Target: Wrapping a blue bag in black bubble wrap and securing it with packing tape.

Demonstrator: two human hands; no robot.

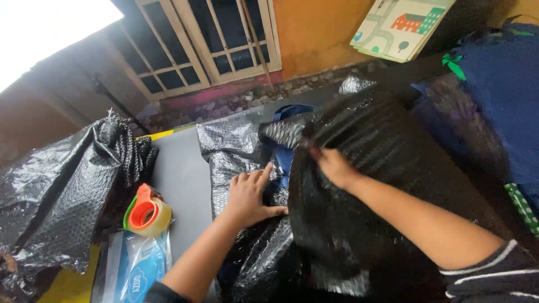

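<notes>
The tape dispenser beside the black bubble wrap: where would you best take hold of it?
Take the tape dispenser by its orange handle, coming from above. It lies flat on the grey table with the handle curving over the roll and facing up, and nothing covers it.

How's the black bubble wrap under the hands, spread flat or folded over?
Folded over: the right hand pulls a black bubble wrap flap across the blue item; left hand presses it down.
</notes>
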